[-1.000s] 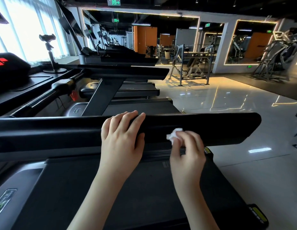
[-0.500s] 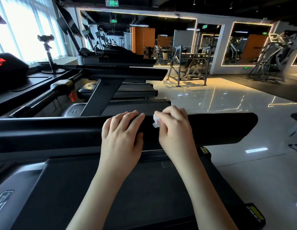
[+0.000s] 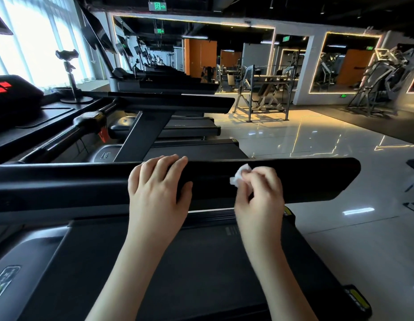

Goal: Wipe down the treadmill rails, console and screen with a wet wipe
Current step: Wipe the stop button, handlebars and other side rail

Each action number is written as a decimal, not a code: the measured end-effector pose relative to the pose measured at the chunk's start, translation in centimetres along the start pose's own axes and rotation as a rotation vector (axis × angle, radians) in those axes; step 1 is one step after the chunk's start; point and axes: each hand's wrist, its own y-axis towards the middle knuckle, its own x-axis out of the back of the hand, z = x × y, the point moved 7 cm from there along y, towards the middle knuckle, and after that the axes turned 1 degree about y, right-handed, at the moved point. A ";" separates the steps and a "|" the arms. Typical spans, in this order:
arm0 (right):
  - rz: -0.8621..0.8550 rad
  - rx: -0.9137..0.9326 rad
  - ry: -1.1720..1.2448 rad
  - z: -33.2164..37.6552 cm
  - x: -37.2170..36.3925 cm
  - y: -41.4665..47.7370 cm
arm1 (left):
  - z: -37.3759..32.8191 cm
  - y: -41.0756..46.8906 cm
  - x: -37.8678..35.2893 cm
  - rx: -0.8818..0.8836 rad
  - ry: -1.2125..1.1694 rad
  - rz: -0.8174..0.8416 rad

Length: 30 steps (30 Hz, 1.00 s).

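Observation:
A long black treadmill side rail point(image 3: 317, 179) runs across the middle of the view from the left edge to a rounded end at the right. My left hand point(image 3: 158, 188) lies over the rail near its middle, fingers curled over the far edge and thumb on the near face. To its right, my right hand point(image 3: 259, 193) pinches a crumpled white wet wipe point(image 3: 240, 175) against the rail's near face. The black running belt point(image 3: 169, 262) lies below my arms. The console point(image 3: 14, 98) with red lights sits at the far left.
A phone holder on a stand point(image 3: 70, 75) rises beside the console. A front handlebar point(image 3: 62, 137) slants at the left. More treadmills point(image 3: 173, 105) line up behind the rail. Glossy tiled floor point(image 3: 317, 144) and gym machines point(image 3: 266, 91) fill the right side.
My right hand has slid the wipe right along the rail, away from my left hand, and dropped from the top edge to the near face. My left hand has stayed put.

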 end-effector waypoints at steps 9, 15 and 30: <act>-0.012 -0.070 0.003 -1.0 -0.1 -2.6 | 0.2 -0.1 0.0 -0.032 -0.007 -0.009; 0.080 -0.008 0.086 0.6 -1.8 -4.2 | 0.2 -0.2 0.0 -0.049 -0.006 -0.020; -0.004 0.100 0.023 2.9 -2.3 0.3 | 0.5 -0.3 -0.1 -0.084 -0.048 0.005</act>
